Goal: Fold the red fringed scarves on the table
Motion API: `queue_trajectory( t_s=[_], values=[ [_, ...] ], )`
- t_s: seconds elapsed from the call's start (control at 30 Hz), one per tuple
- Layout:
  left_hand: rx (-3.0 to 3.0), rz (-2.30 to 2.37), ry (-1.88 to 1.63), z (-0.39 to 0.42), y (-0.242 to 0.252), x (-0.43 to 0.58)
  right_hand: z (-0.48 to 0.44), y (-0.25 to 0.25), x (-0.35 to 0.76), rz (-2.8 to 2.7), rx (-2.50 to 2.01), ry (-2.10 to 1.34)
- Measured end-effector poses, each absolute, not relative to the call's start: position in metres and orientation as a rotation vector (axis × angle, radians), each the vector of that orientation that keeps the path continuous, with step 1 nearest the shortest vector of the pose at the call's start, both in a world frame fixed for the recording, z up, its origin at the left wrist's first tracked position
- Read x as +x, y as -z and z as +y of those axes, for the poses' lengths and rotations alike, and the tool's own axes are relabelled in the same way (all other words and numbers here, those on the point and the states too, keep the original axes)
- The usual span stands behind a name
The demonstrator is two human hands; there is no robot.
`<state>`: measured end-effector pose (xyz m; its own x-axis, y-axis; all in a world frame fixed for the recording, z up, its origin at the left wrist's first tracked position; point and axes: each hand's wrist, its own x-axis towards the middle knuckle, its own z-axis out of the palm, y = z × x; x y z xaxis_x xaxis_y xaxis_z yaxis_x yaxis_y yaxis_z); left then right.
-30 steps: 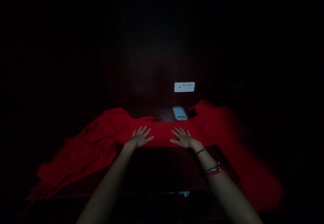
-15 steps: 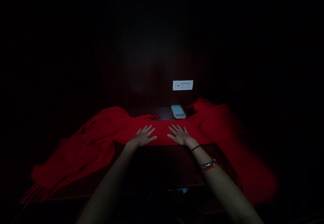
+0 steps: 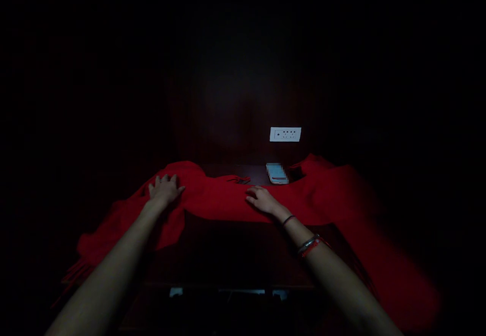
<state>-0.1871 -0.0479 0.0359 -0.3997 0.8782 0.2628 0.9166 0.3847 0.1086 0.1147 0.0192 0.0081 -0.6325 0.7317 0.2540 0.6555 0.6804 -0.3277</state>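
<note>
A red fringed scarf (image 3: 224, 204) lies across the dark table, flat in the middle and bunched in folds at both sides. On the bunched left part rests my left hand (image 3: 164, 190), palm down with its fingers spread. My right hand (image 3: 262, 200) touches the flat middle part; its fingers are slightly bent and it holds nothing I can see. Bracelets circle my right wrist and forearm. Tassels show at the scarf's lower left and near its back edge.
Behind the scarf lies a phone (image 3: 277, 173) with a lit, blurred screen. A white socket plate (image 3: 285, 134) is set in the dark wall at the back. The front edge of the dark table (image 3: 228, 284) runs below my hands. Both sides are in deep shadow.
My left hand has moved left from the scarf's flat middle onto its bunched left part. My right hand stays on the middle, its fingers now less spread. The view has shifted slightly.
</note>
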Motion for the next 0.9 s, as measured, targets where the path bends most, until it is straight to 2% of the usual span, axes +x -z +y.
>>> queue_trajectory(
  t_s=[0.13,0.3,0.4,0.53,0.67,0.8,0.9],
  values=[
    [-1.718,-2.448,0.318,-0.058,-0.028,-0.212,0.025,-0.016,0.074,-2.421,-1.017,-0.393],
    [-1.778,-2.205,0.549,-0.077,-0.035,-0.178,0.015,0.001,0.057,-2.324,-0.962,-0.424],
    [-2.111,-1.920,0.682,-0.093,-0.042,-0.141,0.012,0.004,0.065,-2.261,-0.817,-0.399],
    [-2.656,-1.642,0.606,-0.109,-0.040,-0.113,0.012,-0.002,0.077,-2.318,-0.606,-0.393],
    [-2.439,-1.815,0.577,-0.107,-0.030,-0.134,0.010,0.001,0.077,-2.553,-0.475,-0.365],
    [-2.456,-2.110,0.167,-0.101,-0.022,-0.166,0.006,0.011,0.072,-2.731,-0.377,-0.340],
    [-2.532,-2.130,0.131,-0.102,-0.032,-0.176,0.005,0.015,0.070,-2.735,-0.381,-0.377]
  ],
)
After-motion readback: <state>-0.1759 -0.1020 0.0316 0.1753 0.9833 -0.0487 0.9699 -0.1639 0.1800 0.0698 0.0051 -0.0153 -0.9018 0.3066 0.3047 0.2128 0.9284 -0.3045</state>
